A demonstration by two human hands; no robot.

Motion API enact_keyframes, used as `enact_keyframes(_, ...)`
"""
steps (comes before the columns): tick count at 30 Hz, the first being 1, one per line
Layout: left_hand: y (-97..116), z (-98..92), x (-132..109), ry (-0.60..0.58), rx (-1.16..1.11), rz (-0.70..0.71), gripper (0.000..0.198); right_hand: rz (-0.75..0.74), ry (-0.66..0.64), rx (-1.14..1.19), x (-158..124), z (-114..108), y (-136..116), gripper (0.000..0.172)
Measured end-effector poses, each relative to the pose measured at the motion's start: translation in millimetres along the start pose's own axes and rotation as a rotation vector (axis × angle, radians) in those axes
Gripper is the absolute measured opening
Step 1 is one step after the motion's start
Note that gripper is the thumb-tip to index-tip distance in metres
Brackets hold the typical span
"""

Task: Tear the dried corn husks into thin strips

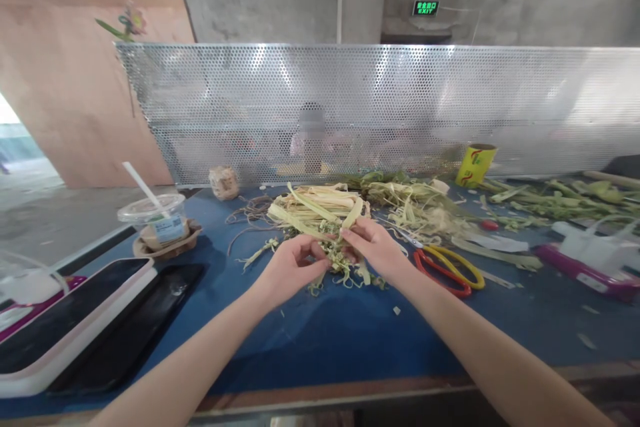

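Pale green, flat plant strips (353, 212), which look like husk or leaf strips, cross between my two hands above the blue table. My left hand (295, 265) is closed, with thumb and fingers pinching the lower end of the strips. My right hand (373, 247) pinches a strip that stands up past its fingertips. Curly green shreds (345, 270) hang or lie just below the fingers; I cannot tell which are attached. Right behind the hands lies a pile of straw-coloured strips (320, 200). Scissors (445, 270) with red and yellow handles lie beside my right wrist.
Brown cord (250, 210) lies left of the pile. At left are a lidded cup (165, 220) with a straw, a white-edged device (75, 320) and a black tablet-like slab (135, 327). More leaves (415, 203), a yellow roll (475, 165) and a purple power strip (585, 273) are right.
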State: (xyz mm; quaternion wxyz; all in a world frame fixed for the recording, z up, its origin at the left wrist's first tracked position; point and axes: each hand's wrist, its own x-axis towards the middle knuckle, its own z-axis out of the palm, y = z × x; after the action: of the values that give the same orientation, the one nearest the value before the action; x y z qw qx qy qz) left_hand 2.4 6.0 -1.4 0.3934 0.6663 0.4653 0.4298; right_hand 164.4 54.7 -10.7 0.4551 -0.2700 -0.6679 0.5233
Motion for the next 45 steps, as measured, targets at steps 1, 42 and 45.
enact_keyframes(1,-1,0.9,0,0.001,-0.004,0.000,0.015,-0.031,0.018,-0.058,0,-1,0,0.019)
enact_keyframes(42,5,5.5,-2,-0.105,-0.158,-0.096,0.035,-0.208,-0.024,-0.384,-5,2,-4,0.013)
enact_keyframes(45,4,6.9,-1,-0.095,-0.230,-0.104,0.037,-0.160,-0.060,-0.316,-7,3,-7,0.015)
